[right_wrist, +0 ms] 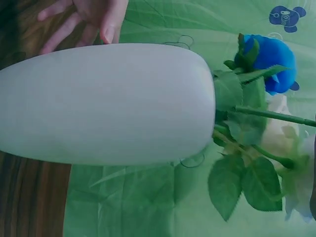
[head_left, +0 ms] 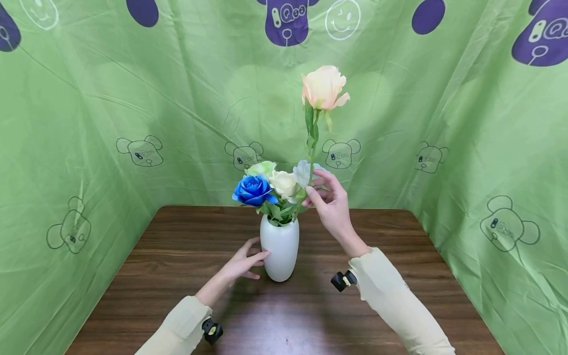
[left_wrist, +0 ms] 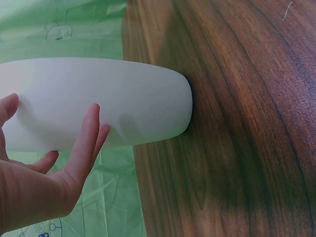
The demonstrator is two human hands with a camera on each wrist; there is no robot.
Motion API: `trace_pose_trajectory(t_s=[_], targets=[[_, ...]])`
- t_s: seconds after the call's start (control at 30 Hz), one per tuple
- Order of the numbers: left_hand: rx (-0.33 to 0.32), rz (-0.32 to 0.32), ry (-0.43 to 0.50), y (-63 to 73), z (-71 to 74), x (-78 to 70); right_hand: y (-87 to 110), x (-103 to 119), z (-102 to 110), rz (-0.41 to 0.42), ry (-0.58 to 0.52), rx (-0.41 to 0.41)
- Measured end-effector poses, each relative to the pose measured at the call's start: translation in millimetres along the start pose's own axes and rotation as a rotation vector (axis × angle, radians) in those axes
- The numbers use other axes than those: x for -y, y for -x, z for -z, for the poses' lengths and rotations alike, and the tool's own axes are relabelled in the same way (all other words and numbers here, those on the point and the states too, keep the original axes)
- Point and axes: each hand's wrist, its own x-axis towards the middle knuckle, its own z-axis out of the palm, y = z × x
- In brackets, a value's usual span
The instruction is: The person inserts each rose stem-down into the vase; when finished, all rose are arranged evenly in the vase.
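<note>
A white vase (head_left: 279, 251) stands upright on the wooden table, holding a blue rose (head_left: 253, 190), a cream rose (head_left: 284, 184), a pale green flower (head_left: 262, 169) and a pale bluish-white flower (head_left: 302, 172). My right hand (head_left: 332, 204) pinches the stem of a peach rose (head_left: 324, 88) between thumb and fingers, its bloom high above the others. In the right wrist view the green stem (right_wrist: 276, 116) has its lower end at the vase mouth; whether it is inside I cannot tell. My left hand (head_left: 241, 261) is at the vase's left side, fingers spread and loosely extended, thumb at its wall.
The brown wooden table (head_left: 199, 236) lies beneath the vase. Green printed cloth (head_left: 191, 88) hangs behind it and along both sides. Each forearm wears a small black camera, one on the left wrist (head_left: 212, 331) and one on the right (head_left: 342, 281).
</note>
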Motion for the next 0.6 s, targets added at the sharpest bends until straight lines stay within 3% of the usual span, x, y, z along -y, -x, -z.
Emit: trace_pose_trajectory(t_s=[0.2, 0.6], targets=[[0.01, 0.001, 0.005, -1.0, 0.9, 0.7, 0.4, 0.2, -15.8, -0.026, 0.029, 0.025], [0.008, 0.003, 0.005, -1.3, 0.8, 0.6, 28.1, -21.2, -24.2, -0.121, 0.19, 0.06]])
